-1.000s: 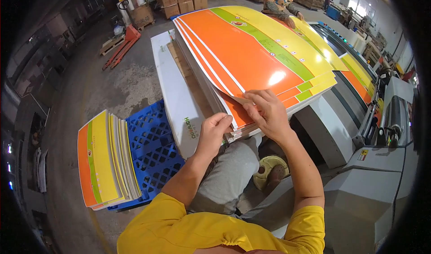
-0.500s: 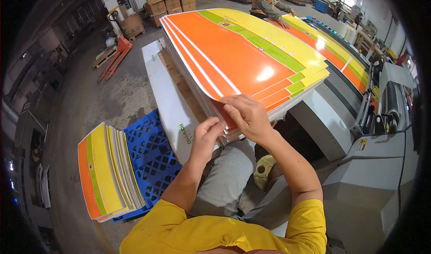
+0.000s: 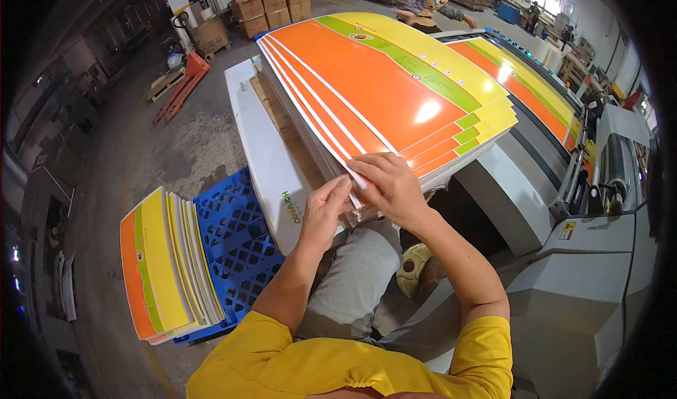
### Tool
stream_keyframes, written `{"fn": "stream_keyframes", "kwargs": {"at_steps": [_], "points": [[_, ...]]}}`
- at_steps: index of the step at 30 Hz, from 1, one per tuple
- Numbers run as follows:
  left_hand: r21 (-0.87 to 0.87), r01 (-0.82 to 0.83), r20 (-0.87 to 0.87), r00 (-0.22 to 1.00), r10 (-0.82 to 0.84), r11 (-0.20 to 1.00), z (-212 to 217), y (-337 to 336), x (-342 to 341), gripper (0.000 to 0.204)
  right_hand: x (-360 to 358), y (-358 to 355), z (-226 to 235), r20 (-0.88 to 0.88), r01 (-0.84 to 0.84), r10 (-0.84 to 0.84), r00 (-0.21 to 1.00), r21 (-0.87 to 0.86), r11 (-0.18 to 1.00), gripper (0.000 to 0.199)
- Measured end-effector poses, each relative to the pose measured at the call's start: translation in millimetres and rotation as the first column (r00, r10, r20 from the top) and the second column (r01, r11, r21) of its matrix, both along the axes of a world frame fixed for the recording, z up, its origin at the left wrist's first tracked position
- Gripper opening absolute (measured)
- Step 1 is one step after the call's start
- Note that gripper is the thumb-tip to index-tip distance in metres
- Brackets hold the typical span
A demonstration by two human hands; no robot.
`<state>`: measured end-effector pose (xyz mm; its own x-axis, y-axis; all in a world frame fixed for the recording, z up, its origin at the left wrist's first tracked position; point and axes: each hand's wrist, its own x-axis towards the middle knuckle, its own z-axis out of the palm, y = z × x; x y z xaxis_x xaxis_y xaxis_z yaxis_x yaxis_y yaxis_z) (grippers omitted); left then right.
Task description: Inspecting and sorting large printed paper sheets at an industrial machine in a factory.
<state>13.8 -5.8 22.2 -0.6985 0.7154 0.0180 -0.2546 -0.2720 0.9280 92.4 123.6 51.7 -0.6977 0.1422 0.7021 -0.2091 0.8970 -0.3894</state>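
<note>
A stack of large glossy orange, green and yellow printed sheets [image 3: 367, 74] lies in front of me, its top sheets fanned so that white edge strips show on the left. My right hand [image 3: 391, 191] is closed at the near corner, fingers bent over the upper sheets. Just left of it, my left hand [image 3: 326, 212] pinches the corner edge of the sheets, fingertips close to the right hand. The fingers partly hide that corner, so how many sheets each hand grips does not show.
A blue plastic pallet [image 3: 236, 240] stands at lower left, bearing a smaller stack of printed boards [image 3: 159, 265]. A white panel [image 3: 264, 152] lies beside the big stack. At right is a grey machine [image 3: 571, 286] with another printed sheet [image 3: 522, 81]. A co-worker [image 3: 427, 4] stands beyond; a red pallet jack [image 3: 185, 88] is at far left.
The top sheet has shifted slightly right, and another white edge strip shows in the fan. My hands stay at the corner. The co-worker's hands have come off the sheet on the machine.
</note>
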Motion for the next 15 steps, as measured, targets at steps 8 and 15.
{"fn": "stream_keyframes", "kwargs": {"at_steps": [8, 15], "points": [[-0.132, -0.017, -0.218, 0.976, -0.012, 0.991, -4.5, 0.9, -1.5, 0.021, -1.7, 1.4, 20.3, -0.274, -0.156, -0.062, 0.96, -0.704, 0.693, 0.026], [-0.042, -0.015, -0.141, 0.99, 0.009, 0.999, -12.5, 2.0, -3.1, 0.026, 4.0, -6.0, 1.7, 0.052, 0.069, -0.071, 0.996, 0.028, 0.997, 0.021]]}}
